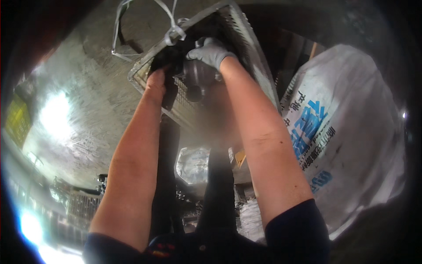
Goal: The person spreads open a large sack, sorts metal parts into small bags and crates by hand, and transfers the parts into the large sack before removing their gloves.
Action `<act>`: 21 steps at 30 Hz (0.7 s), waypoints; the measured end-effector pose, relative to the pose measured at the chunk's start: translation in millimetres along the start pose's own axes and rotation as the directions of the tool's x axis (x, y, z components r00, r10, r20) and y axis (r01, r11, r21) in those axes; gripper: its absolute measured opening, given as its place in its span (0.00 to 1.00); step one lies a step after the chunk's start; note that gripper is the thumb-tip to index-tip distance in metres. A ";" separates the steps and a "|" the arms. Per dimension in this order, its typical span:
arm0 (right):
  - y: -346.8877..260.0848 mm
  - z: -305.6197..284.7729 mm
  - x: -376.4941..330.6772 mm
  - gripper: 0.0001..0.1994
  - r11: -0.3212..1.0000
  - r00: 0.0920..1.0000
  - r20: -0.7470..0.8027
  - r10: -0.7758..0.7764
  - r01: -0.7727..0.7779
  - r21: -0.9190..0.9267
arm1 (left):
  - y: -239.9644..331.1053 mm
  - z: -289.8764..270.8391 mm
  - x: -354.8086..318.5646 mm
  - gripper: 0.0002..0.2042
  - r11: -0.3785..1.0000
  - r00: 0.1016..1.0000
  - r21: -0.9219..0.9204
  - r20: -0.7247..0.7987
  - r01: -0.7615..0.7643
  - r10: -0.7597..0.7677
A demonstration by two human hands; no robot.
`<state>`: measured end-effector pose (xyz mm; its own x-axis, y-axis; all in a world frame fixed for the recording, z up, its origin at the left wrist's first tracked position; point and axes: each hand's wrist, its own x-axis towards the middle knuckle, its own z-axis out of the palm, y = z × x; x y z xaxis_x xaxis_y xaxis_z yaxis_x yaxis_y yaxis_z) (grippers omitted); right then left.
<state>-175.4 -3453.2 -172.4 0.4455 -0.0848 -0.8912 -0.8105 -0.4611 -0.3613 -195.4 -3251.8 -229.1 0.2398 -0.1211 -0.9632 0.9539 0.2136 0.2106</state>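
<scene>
In a grey glove, my right hand (210, 53) curls its fingers over the top of a dark grey metal part (198, 74) with a rounded body and a round opening low on it. My left hand (166, 66) reaches into the dark left side of a pale plastic crate (257, 55), beside that part. Deep shadow, or a dark glove, hides its fingers. The crate has perforated walls and sits tilted ahead of me. A white strap (175, 31) is tied at its far left rim and loops outward.
A large white woven sack (351, 132) with blue and black print bulges close by on the right. Grey concrete floor (83, 97) spreads to the left, with a yellow crate (17, 119) at the far left. A pale wrapped bundle (193, 165) lies between my legs.
</scene>
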 end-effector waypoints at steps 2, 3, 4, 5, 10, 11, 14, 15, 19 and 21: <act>26.0 28.5 -1.5 0.18 0.991 0.954 -0.293 -0.064 0.096 0.095 | -7.1 1.0 1.6 0.15 0.997 0.999 -0.072 0.047 0.004 -0.001; 34.4 30.0 -13.4 0.19 0.991 0.963 -0.266 -0.051 0.083 0.109 | -11.9 19.6 -16.1 0.15 0.986 0.981 0.165 -0.185 -0.027 0.058; 36.6 34.9 -30.8 0.20 0.988 0.971 -0.231 -0.053 0.084 0.126 | -13.3 27.9 -35.6 0.15 0.918 0.900 0.395 -0.394 -0.016 0.186; 38.4 38.1 -47.0 0.19 0.988 0.962 -0.269 -0.049 0.086 0.128 | -17.6 22.0 -42.9 0.16 0.896 0.920 0.424 -0.285 -0.131 0.269; 58.0 29.5 -166.4 0.14 0.915 0.856 -0.501 -0.128 0.297 0.273 | -23.1 36.2 -153.6 0.17 0.668 0.878 0.628 0.053 -0.399 0.475; 61.5 21.6 -194.6 0.14 0.915 0.825 -0.536 -0.178 0.340 0.220 | -26.6 43.2 -182.6 0.15 0.711 0.902 0.629 -0.039 -0.312 0.431; 91.9 -11.3 -284.6 0.11 0.903 0.749 -0.598 -0.287 0.419 0.092 | -47.6 81.6 -265.9 0.13 0.807 0.923 0.465 0.058 -0.363 0.381; 88.9 -28.2 -322.9 0.09 0.874 0.694 -0.654 -0.302 0.475 0.100 | -53.2 84.2 -289.2 0.15 0.751 0.888 0.484 0.148 -0.449 0.435; 104.0 -84.2 -474.6 0.06 0.834 0.507 -0.821 -0.263 0.547 0.070 | -69.9 137.7 -389.9 0.19 0.683 0.728 0.291 0.440 -0.670 0.526; 118.1 -110.5 -554.0 0.08 0.813 0.321 -0.894 -0.311 0.578 -0.075 | -84.9 182.9 -446.9 0.19 0.614 0.606 0.204 0.556 -0.763 0.569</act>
<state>-475.9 -3558.3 309.0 0.7355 -0.6738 0.0716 -0.3723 -0.4902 -0.7881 -350.6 -3393.1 214.0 0.7880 -0.4911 -0.3713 0.4392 0.0259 0.8980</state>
